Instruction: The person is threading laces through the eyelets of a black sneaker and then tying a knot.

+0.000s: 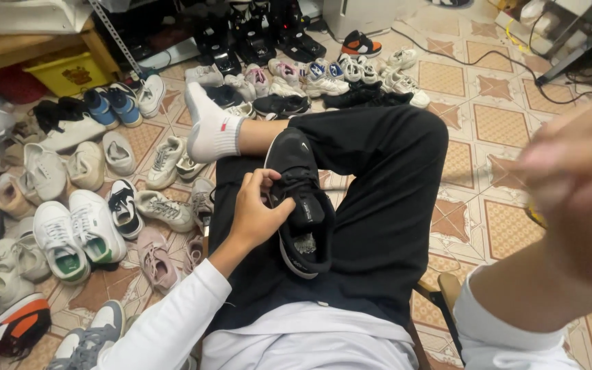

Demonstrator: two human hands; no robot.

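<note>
Well to the left of the fingers, pairs of white sneakers are lying spread over the patterned tile floor, with a pink sneaker sitting nearer, below and left of the wrist. The left hand is gripping a black sneaker that is resting on the lap of the person's black trousers; its fingers are curling together over the shoe's left edge near the laces, clamping on it. Just above those fingers, a foot in a white sock is pointing up and away. Far to the right of the shoe, the right hand is hanging close to the camera, blurred; I cannot tell whether its fingers are apart or together.
</note>
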